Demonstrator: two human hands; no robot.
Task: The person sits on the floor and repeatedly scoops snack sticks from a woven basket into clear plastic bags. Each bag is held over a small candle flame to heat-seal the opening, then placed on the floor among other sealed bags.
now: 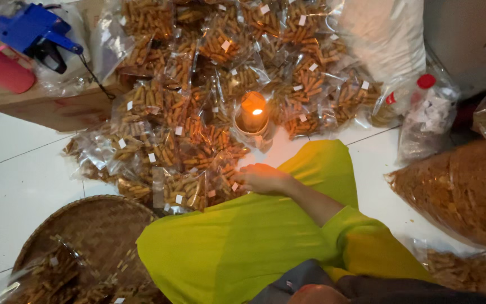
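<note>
A clear snack packet of brown sticks lies on the white tiled floor at the near edge of the packet pile, just left of the right hand, whose fingers rest loosely together against it, below a lit candle.

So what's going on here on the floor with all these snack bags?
A person in a lime-green garment sits on the white tiled floor before a big pile of clear bags of stick snacks, each with a small white sticker. One hand, which looks like the right, rests on the nearest bags beside a lit candle. The other hand is out of view. A woven tray holds more bags, and a blue label gun sits on a cardboard box.
</note>
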